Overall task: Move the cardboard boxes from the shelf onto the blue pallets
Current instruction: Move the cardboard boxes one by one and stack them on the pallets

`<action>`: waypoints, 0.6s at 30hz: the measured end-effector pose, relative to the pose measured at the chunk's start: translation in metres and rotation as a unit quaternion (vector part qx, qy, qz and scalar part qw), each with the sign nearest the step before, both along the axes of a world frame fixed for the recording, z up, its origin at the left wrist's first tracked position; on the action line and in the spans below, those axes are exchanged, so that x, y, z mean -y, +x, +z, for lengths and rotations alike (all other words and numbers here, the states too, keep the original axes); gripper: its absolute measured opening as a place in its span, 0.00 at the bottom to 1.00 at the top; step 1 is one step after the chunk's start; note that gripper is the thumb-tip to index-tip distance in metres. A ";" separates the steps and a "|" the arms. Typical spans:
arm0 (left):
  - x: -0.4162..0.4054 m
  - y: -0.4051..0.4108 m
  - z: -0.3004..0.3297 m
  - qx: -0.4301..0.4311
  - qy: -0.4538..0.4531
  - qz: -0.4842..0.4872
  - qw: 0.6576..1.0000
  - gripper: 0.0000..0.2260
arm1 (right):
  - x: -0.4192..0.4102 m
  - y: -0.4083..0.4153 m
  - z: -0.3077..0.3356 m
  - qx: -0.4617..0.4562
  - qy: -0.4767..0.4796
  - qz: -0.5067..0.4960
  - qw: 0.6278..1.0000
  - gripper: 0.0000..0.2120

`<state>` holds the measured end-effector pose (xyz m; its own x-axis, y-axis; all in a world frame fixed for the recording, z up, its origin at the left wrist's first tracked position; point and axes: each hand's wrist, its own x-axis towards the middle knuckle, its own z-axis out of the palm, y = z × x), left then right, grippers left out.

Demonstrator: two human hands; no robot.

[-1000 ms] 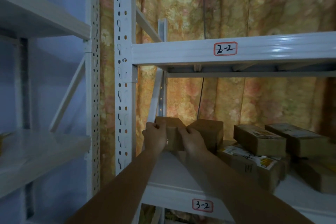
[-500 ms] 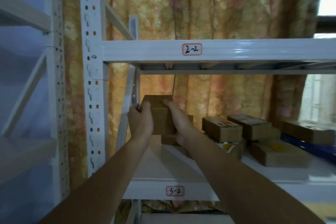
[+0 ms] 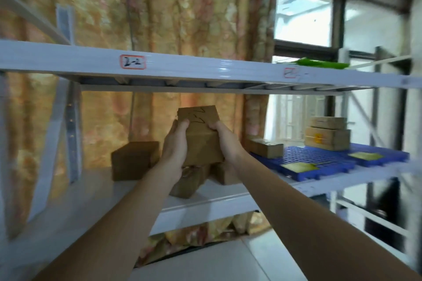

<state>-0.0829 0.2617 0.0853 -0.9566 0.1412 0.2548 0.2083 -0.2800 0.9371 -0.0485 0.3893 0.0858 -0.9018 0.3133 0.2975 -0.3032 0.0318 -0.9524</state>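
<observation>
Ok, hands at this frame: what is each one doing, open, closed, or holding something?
Left hand: grips the left side of the cardboard box.
Right hand: grips the right side of the same box.

Hands (image 3: 196, 143) carried box (image 3: 199, 137) rightward, nearer blue pallets (image 3: 319, 162).

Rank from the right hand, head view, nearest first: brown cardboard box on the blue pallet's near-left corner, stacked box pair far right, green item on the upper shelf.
1. Brown cardboard box, just right of the right hand.
2. Stacked box pair, farther right on the blue pallet.
3. Green item, upper right.
</observation>
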 end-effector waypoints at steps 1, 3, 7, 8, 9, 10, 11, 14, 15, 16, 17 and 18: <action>-0.021 0.012 -0.002 -0.009 -0.009 -0.013 1.000 0.17 | -0.020 0.014 -0.003 0.000 -0.003 -0.012 1.000 0.20; -0.062 0.035 -0.009 -0.021 -0.012 -0.026 0.999 0.13 | -0.057 0.044 -0.009 -0.001 -0.007 -0.038 0.999 0.14; -0.143 0.085 -0.022 -0.013 -0.025 -0.058 0.998 0.12 | -0.126 0.106 -0.026 -0.009 -0.005 -0.101 0.995 0.23; -0.162 0.098 -0.025 -0.014 -0.027 -0.064 0.998 0.14 | -0.142 0.121 -0.030 -0.007 -0.002 -0.125 0.992 0.25; -0.181 0.108 -0.029 -0.014 -0.035 -0.069 0.997 0.17 | -0.158 0.136 -0.036 -0.001 -0.004 -0.144 0.990 0.28; -0.198 0.119 -0.034 -0.015 -0.044 -0.075 0.996 0.20 | -0.172 0.151 -0.040 0.009 -0.011 -0.157 0.988 0.28; -0.214 0.131 -0.038 -0.018 -0.051 -0.086 0.995 0.21 | -0.187 0.165 -0.044 0.018 -0.014 -0.167 0.986 0.26; -0.254 0.163 -0.052 -0.006 -0.055 -0.131 0.990 0.15 | -0.224 0.206 -0.055 0.047 -0.030 -0.183 0.981 0.14; -0.266 0.171 -0.056 -0.007 -0.056 -0.138 0.989 0.11 | -0.235 0.216 -0.059 0.053 -0.037 -0.190 0.980 0.13; -0.277 0.178 -0.061 -0.008 -0.064 -0.145 0.987 0.08 | -0.245 0.225 -0.063 0.054 -0.040 -0.197 0.978 0.12; -0.288 0.184 -0.064 -0.010 -0.070 -0.148 0.986 0.08 | -0.255 0.232 -0.066 0.055 -0.040 -0.208 0.976 0.12; -0.298 0.189 -0.068 -0.010 -0.077 -0.154 0.985 0.08 | -0.262 0.239 -0.070 0.056 -0.040 -0.218 0.973 0.12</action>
